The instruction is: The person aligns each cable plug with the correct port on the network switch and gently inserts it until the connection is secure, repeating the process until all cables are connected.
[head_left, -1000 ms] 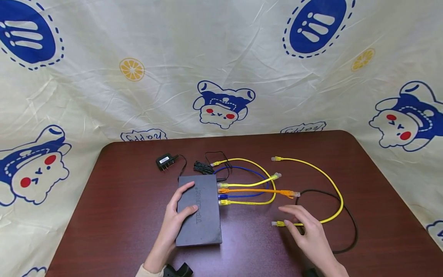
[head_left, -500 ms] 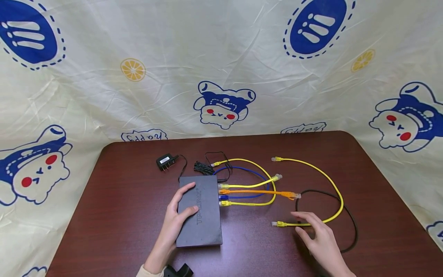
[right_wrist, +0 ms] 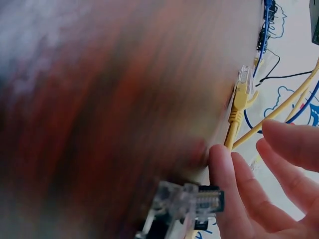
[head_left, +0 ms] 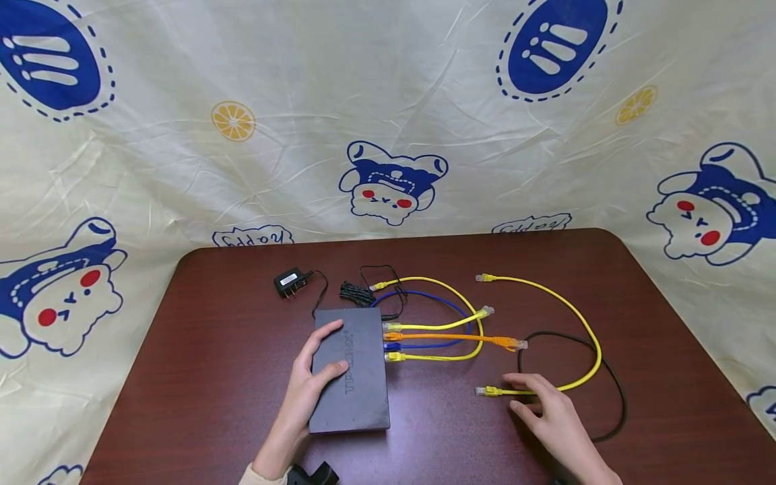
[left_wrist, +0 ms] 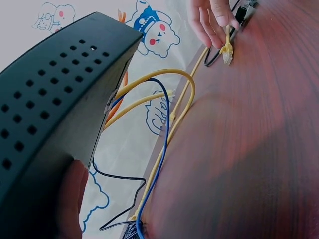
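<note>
My left hand (head_left: 303, 384) grips a dark grey TP-LINK network switch (head_left: 364, 404) from its left side, with thumb and a finger over the top face. In the left wrist view, the switch (left_wrist: 60, 84) shows a panel with vent holes. Plugged into its right edge are two yellow network cables (head_left: 436, 358), an orange one (head_left: 448, 333) and a blue one (head_left: 418, 346). My right hand (head_left: 554, 414) is loosely curved, thumb and fingers apart, over a loose yellow network cable (head_left: 597, 337). Its plug (right_wrist: 240, 92) lies just past the fingertips. A clear-ended plug (right_wrist: 184, 199) is near the palm, blurred.
A black cable (head_left: 624, 404) loops on the dark wooden table (head_left: 200, 377) to the right, partly hidden by the right hand. A black power adapter (head_left: 289, 283) and its bundled cord (head_left: 356, 294) lie behind the switch. A printed cloth (head_left: 291, 182) hangs at the back.
My right hand has drawn back to the right from the yellow plug, then come slightly left again. The left hand and the switch stay nearly still, and the loose yellow cable stays where it was.
</note>
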Demonstrator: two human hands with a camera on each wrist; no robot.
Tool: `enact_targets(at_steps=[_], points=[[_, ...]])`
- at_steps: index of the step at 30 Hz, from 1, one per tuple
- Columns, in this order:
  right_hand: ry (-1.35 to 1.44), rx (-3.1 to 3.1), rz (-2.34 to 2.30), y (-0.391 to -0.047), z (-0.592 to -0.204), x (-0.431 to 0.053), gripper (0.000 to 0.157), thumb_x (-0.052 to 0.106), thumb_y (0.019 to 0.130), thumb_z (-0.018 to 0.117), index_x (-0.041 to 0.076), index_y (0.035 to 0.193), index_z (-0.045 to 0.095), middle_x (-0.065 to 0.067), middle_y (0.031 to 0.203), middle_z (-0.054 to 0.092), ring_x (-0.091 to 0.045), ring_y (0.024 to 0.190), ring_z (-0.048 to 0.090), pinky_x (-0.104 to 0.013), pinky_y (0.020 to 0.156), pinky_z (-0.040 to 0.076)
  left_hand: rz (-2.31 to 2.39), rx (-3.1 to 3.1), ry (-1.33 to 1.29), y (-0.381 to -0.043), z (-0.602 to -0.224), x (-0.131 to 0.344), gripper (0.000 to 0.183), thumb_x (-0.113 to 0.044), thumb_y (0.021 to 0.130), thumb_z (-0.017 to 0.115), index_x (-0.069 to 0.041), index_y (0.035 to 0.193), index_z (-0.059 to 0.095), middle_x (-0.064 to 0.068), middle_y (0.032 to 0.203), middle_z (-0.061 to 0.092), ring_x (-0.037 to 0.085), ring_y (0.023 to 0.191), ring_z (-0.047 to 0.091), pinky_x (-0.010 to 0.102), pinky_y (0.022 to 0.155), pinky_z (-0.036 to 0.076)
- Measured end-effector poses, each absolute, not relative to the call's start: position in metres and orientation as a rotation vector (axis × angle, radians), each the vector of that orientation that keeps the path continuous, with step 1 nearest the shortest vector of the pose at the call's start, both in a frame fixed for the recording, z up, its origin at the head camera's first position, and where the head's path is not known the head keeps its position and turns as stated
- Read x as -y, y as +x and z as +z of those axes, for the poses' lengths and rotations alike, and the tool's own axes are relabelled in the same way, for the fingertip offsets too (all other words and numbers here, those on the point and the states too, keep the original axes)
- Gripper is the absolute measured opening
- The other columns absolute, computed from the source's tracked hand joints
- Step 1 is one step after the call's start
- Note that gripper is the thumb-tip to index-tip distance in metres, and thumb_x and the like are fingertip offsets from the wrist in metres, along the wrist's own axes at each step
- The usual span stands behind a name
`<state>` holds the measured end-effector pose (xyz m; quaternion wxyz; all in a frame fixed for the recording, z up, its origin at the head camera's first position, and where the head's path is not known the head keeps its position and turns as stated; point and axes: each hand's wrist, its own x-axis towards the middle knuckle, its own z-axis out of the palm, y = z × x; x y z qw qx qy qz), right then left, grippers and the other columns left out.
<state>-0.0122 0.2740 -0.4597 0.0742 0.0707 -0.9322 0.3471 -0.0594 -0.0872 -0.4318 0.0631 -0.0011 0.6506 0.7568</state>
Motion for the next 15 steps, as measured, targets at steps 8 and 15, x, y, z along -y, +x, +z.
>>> enact_targets(at_steps=[8, 15], points=[[0.236, 2.773, 1.02, -0.0142, -0.4611, -0.2719, 0.041, -0.014, 0.07, 0.076, 0.008, 0.104, 0.067, 0.001, 0.097, 0.062, -0.016, 0.084, 0.064, -0.027, 0.065, 0.053, 2.29, -1.962, -0.009, -0.0589, -0.4325, 0.0857, 0.057, -0.002, 0.085, 0.063, -0.024, 0.136, 0.052, 0.01, 0.128, 0.048, 0.027, 0.107, 0.048, 0.036, 0.084, 0.044], [0.212, 2.791, 0.986, -0.014, -0.461, -0.272, 0.038, -0.013, 0.07, 0.076, 0.01, 0.1, 0.069, 0.003, 0.095, 0.062, -0.017, 0.082, 0.065, -0.027, 0.065, 0.053, 2.284, -1.969, -0.019, -0.0581, -0.4327, 0.0846, 0.057, -0.003, 0.084, 0.064, -0.025, 0.135, 0.052, 0.01, 0.128, 0.047, 0.028, 0.106, 0.049, 0.036, 0.082, 0.045]])
